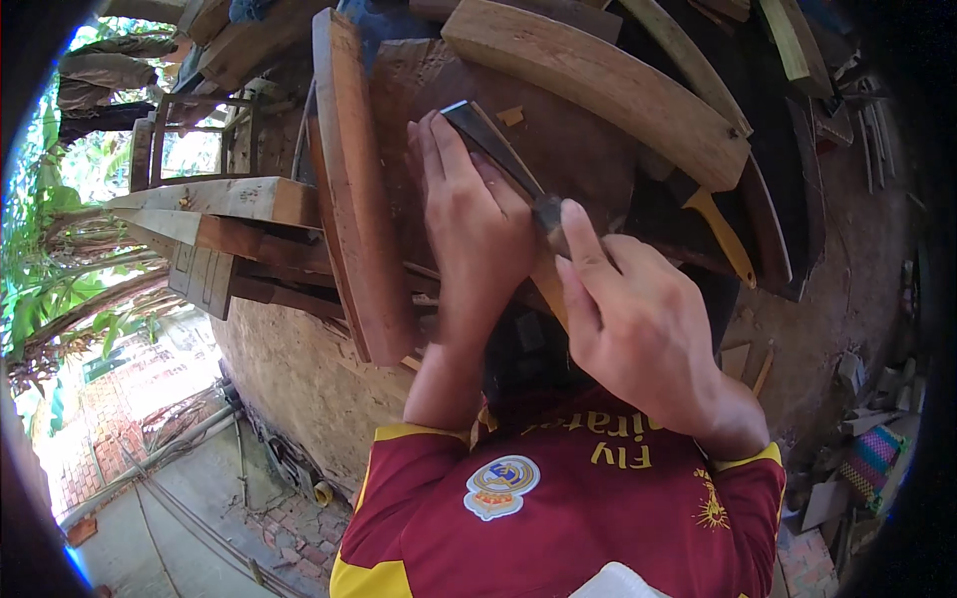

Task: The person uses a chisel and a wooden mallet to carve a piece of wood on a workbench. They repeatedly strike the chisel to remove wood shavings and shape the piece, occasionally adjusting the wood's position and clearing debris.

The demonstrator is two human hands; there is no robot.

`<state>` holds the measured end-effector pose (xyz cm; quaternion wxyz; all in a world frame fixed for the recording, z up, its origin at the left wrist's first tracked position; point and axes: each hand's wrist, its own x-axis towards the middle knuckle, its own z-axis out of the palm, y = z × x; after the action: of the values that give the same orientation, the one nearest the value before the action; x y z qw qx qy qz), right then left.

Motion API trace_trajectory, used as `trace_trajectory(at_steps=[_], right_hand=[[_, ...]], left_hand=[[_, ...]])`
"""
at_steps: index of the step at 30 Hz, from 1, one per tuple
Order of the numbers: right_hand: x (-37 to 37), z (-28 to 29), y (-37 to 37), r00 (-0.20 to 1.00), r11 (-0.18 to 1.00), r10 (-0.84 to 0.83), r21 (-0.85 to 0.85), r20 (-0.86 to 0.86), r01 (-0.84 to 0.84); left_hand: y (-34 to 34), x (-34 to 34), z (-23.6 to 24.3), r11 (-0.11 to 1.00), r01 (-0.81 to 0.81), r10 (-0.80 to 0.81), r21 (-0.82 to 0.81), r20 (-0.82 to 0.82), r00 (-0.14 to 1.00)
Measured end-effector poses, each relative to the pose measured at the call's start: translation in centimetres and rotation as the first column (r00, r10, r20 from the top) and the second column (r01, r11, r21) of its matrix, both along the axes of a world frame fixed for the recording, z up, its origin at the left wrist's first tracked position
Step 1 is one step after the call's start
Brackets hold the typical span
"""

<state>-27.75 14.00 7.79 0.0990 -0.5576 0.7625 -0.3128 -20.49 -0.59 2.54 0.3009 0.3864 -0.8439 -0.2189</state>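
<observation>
Between 2 curved boards, left hand (469, 214) presses the chisel (498, 149) blade flat; right hand (628, 309) grips its handle—push shallow, steady.

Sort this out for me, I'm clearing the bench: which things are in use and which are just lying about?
In use:
left hand and right hand, both on the chisel
dark wooden board under the blade

Lying about:
curved pale plank
yellow-handled tool
upright curved board
wooden frame
</observation>
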Motion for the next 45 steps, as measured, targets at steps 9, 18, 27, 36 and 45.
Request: trace_trajectory(at_steps=[9, 18, 27, 36, 45], right_hand=[[-0.4, -0.9, 6.1, 0.986, 0.998, 0.007, -0.061, 0.165, 0.003], [-0.9, -0.7, 4.2, 0.993, 0.998, -0.008, -0.063, 0.121, 0.016], [-0.9, -0.5, 6.7, 0.986, 1.0, 0.006, -0.011, 0.169, -0.004], [-1.3, 0.3, 2.6, 0.995, 1.0, -0.01, 0.001, 0.1, 0.01], [-0.9, -0.9, 6.6, 0.987, 0.998, -0.004, -0.064, 0.163, 0.014]], left_hand=[[0.6, 0.1, -0.6, 0.996, -0.05, 0.053, -0.079, 0.032, 0.998], [0.4, 0.0, -0.3, 0.996, -0.03, 0.032, -0.082, 0.03, 0.999], [0.6, 0.3, -0.8, 0.995, -0.056, 0.057, -0.082, 0.019, 0.998], [0.2, 0.0, -0.4, 0.996, -0.039, 0.042, -0.081, 0.037, 0.998], [0.4, -0.1, -0.5, 0.994, -0.073, 0.076, -0.077, 0.036, 0.996]])
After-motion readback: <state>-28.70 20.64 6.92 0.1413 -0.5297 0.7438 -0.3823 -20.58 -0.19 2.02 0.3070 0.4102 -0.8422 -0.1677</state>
